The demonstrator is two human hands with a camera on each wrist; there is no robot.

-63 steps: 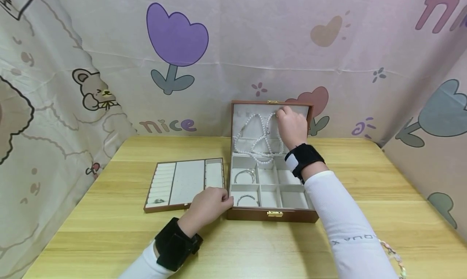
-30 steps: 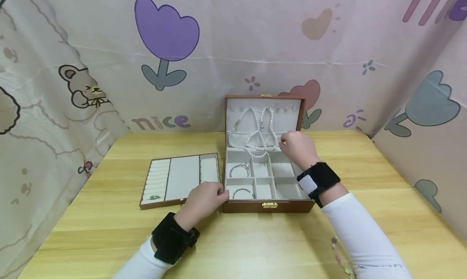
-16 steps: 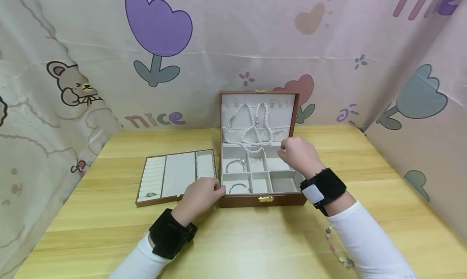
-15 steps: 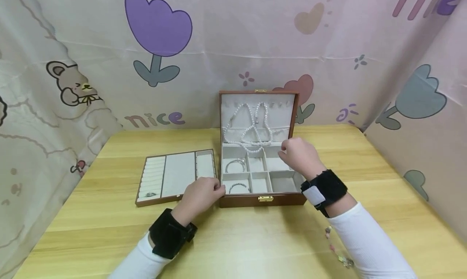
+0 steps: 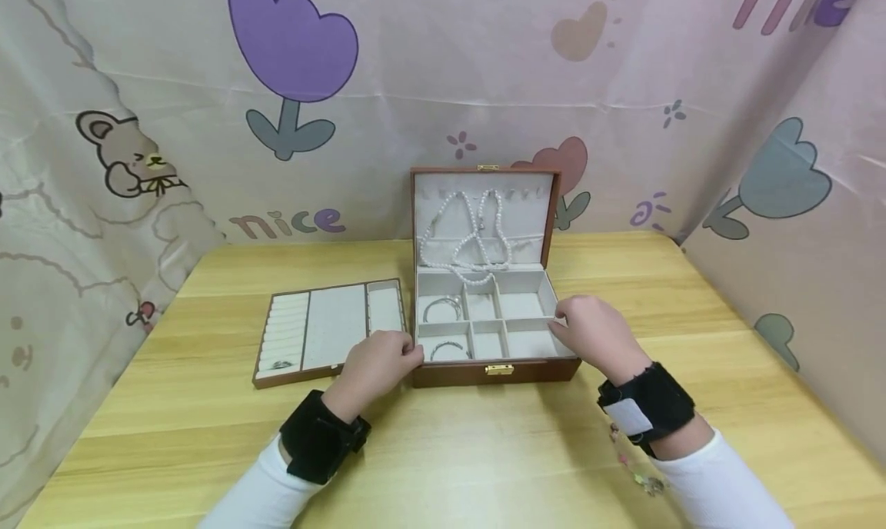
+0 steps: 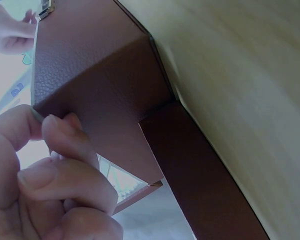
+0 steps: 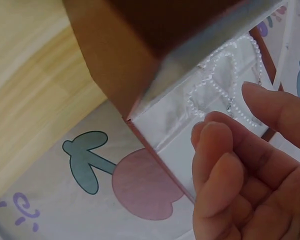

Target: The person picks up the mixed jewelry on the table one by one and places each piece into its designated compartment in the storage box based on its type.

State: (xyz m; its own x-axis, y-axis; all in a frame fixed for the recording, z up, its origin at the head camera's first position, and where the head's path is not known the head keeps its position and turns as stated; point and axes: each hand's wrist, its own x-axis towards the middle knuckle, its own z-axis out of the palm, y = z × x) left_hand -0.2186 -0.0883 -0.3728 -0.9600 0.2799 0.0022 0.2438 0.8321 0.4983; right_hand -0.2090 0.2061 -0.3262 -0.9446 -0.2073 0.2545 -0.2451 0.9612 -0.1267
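A brown jewelry box [image 5: 460, 374] stands with its lid raised, showing a pale lining and several compartments. Pearl necklaces [image 5: 424, 246] hang inside the lid, their lower loop drooping over the back compartments. In the left compartments lie silvery bracelets [image 5: 443, 306]. My left hand [image 5: 377, 364] pinches the box's front left corner between thumb and finger; the left wrist view shows those fingers [image 6: 65, 135] at the corner edge. My right hand [image 5: 598, 333] is at the box's right wall. Its fingers [image 7: 220, 175] are loosely bent and hold nothing; the thumb is apart from them.
Left of the box lies a shallow jewelry tray [image 5: 337, 329] with ring rolls, and a ring [image 5: 281, 364] sits at its front. A colourful beaded bracelet [image 5: 647, 483] lies on the wooden table [image 5: 477, 460] beside my right forearm. A printed cloth [image 5: 415, 68] hangs behind.
My right hand has left the raised lid's upper right and come down and toward me to the box's right wall. My left hand keeps its place at the front left corner.
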